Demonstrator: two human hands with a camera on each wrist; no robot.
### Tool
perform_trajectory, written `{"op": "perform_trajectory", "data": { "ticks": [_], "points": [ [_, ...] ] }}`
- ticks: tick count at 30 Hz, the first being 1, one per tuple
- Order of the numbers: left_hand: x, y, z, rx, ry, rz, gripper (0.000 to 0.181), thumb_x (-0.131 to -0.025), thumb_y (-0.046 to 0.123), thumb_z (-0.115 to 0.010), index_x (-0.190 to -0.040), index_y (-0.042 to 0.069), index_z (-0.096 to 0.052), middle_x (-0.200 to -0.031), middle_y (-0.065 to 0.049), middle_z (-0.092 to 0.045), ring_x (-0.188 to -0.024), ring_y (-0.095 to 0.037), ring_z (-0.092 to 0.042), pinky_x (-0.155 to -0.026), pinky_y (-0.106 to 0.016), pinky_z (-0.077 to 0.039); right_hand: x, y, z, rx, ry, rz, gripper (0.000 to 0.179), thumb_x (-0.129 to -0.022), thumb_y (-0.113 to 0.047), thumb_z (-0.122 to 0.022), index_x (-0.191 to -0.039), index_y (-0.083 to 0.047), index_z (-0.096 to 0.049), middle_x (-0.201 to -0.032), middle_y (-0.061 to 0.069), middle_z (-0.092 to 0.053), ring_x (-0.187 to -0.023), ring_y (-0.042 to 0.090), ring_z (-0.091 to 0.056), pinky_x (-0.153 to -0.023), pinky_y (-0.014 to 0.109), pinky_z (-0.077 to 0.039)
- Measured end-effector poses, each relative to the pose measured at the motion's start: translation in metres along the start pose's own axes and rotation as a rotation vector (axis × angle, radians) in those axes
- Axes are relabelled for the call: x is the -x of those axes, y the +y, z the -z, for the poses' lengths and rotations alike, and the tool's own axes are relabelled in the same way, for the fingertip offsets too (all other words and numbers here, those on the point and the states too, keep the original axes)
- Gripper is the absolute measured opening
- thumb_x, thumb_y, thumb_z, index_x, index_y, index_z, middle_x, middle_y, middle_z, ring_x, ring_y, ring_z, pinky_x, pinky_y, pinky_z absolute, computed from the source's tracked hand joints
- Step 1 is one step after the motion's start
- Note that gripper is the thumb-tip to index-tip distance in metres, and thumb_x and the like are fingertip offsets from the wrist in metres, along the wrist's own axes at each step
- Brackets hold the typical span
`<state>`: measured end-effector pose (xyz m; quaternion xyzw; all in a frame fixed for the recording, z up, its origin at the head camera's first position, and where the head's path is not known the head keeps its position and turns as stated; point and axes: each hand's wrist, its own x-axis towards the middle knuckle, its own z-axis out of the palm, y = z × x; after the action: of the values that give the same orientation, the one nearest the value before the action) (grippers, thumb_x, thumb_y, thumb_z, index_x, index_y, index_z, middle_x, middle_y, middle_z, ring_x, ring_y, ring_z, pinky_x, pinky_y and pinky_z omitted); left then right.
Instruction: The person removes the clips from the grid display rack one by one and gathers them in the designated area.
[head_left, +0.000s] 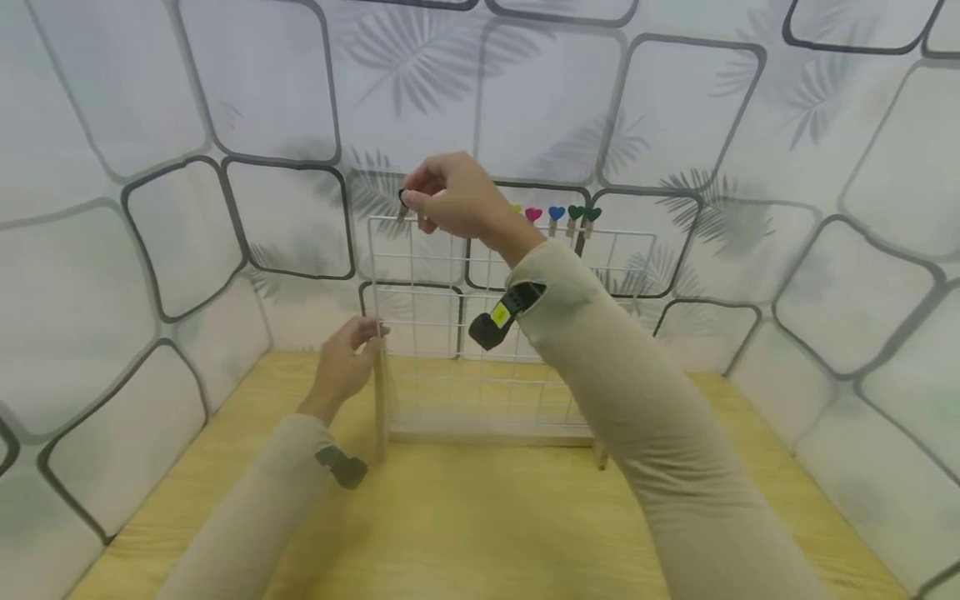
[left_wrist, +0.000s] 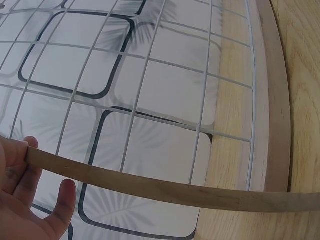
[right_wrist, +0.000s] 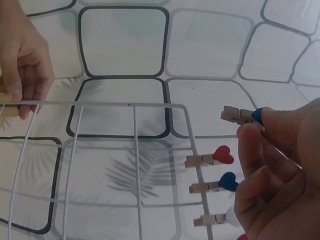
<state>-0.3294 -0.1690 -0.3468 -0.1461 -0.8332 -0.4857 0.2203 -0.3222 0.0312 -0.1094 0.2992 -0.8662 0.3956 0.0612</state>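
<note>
My right hand (head_left: 461, 200) is up at the top left corner of a white wire grid rack (head_left: 432, 323). Between thumb and forefinger it pinches a small wooden clothespin (right_wrist: 237, 115) with a blue heart. In the right wrist view this clothespin is held apart from the rack's corner, its wooden end toward the wire. Lower down, my left hand (head_left: 347, 367) holds the rack's wooden side post (left_wrist: 135, 182) at its end. Along the top wire sit several more heart clothespins, among them a red one (right_wrist: 223, 154), a blue one (right_wrist: 228, 182) and a white one (right_wrist: 232, 216).
Farther right on the top wire are clothespins with pink (head_left: 533, 214), blue (head_left: 557, 212) and green (head_left: 592, 214) hearts. The rack stands upright on a wooden base (head_left: 487, 435) on a light wood table (head_left: 480, 517). Patterned white cloth (head_left: 285, 75) surrounds the table.
</note>
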Motion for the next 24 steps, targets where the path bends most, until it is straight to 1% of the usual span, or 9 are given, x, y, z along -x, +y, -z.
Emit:
{"op": "perform_trajectory", "data": {
  "ticks": [3, 5, 7, 9, 11, 13, 15, 18, 24],
  "points": [
    [-0.001, 0.000, -0.001, 0.030, -0.007, 0.001, 0.026, -0.095, 0.005, -0.054, -0.121, -0.002, -0.056, -0.117, -0.018, -0.066, -0.116, -0.035, -0.058, -0.108, -0.050, -0.034, 0.012, 0.009, 0.009, 0.022, -0.031, 0.014, 0.019, -0.097, -0.020, -0.061, -0.111, -0.008, -0.064, -0.100, 0.005, -0.067, -0.077, 0.021, -0.066, -0.077, 0.029, -0.053],
    [-0.001, -0.001, -0.001, 0.047, -0.011, 0.006, 0.027, -0.095, 0.004, -0.054, -0.120, -0.003, -0.056, -0.117, -0.019, -0.066, -0.115, -0.034, -0.058, -0.107, -0.049, -0.036, 0.020, 0.014, 0.016, 0.043, -0.038, 0.018, 0.018, -0.097, -0.022, -0.060, -0.110, -0.009, -0.064, -0.099, 0.002, -0.067, -0.077, 0.021, -0.066, -0.078, 0.030, -0.052],
    [-0.001, -0.002, 0.000, 0.056, -0.017, 0.012, 0.027, -0.094, 0.004, -0.054, -0.120, -0.003, -0.056, -0.117, -0.019, -0.065, -0.116, -0.035, -0.058, -0.106, -0.048, -0.038, 0.029, 0.020, 0.021, 0.065, -0.039, 0.029, 0.018, -0.097, -0.022, -0.060, -0.109, -0.010, -0.065, -0.099, 0.001, -0.067, -0.076, 0.022, -0.066, -0.077, 0.031, -0.051],
    [0.000, -0.002, 0.002, 0.047, -0.018, 0.027, 0.027, -0.095, 0.005, -0.054, -0.120, -0.003, -0.056, -0.118, -0.020, -0.065, -0.117, -0.035, -0.057, -0.105, -0.048, -0.039, 0.036, 0.027, 0.024, 0.086, -0.032, 0.041, 0.018, -0.097, -0.022, -0.061, -0.109, -0.010, -0.066, -0.098, 0.001, -0.067, -0.074, 0.021, -0.065, -0.078, 0.032, -0.051],
    [0.003, -0.001, 0.007, 0.038, -0.006, 0.050, 0.026, -0.095, 0.004, -0.053, -0.119, -0.004, -0.056, -0.118, -0.021, -0.065, -0.117, -0.036, -0.057, -0.103, -0.048, -0.042, 0.043, 0.035, 0.025, 0.096, -0.030, 0.053, 0.019, -0.097, -0.022, -0.060, -0.109, -0.010, -0.067, -0.098, 0.001, -0.068, -0.073, 0.019, -0.065, -0.077, 0.033, -0.050],
    [0.005, 0.000, 0.011, 0.020, 0.013, 0.072, 0.024, -0.094, 0.003, -0.053, -0.117, -0.005, -0.057, -0.117, -0.021, -0.065, -0.116, -0.036, -0.058, -0.099, -0.048, -0.045, 0.050, 0.044, 0.025, 0.074, -0.029, 0.059, 0.019, -0.097, -0.020, -0.060, -0.109, -0.007, -0.067, -0.098, 0.003, -0.068, -0.072, 0.020, -0.066, -0.078, 0.033, -0.051],
    [0.006, 0.002, 0.013, 0.010, 0.033, 0.090, 0.022, -0.093, 0.003, -0.053, -0.114, -0.004, -0.058, -0.116, -0.021, -0.066, -0.114, -0.036, -0.059, -0.095, -0.047, -0.048, 0.057, 0.055, 0.026, 0.068, -0.026, 0.060, 0.019, -0.097, -0.019, -0.060, -0.108, -0.006, -0.067, -0.099, 0.004, -0.068, -0.071, 0.020, -0.066, -0.076, 0.034, -0.053],
    [0.005, 0.005, 0.011, 0.018, 0.033, 0.098, 0.020, -0.093, 0.005, -0.054, -0.111, -0.004, -0.059, -0.115, -0.020, -0.066, -0.113, -0.034, -0.059, -0.094, -0.046, -0.050, 0.072, 0.071, 0.030, 0.062, -0.012, 0.030, 0.019, -0.096, -0.017, -0.061, -0.108, -0.004, -0.067, -0.099, 0.006, -0.067, -0.072, 0.022, -0.066, -0.076, 0.036, -0.055],
    [0.000, 0.008, 0.004, 0.039, 0.005, 0.110, 0.020, -0.094, 0.007, -0.057, -0.110, -0.003, -0.060, -0.116, -0.021, -0.065, -0.115, -0.038, -0.058, -0.103, -0.049, -0.041, 0.102, 0.101, 0.045, 0.060, 0.021, -0.057, 0.021, -0.095, -0.018, -0.062, -0.109, -0.004, -0.067, -0.102, 0.010, -0.067, -0.074, 0.026, -0.066, -0.069, 0.036, -0.055]
  ]
}}
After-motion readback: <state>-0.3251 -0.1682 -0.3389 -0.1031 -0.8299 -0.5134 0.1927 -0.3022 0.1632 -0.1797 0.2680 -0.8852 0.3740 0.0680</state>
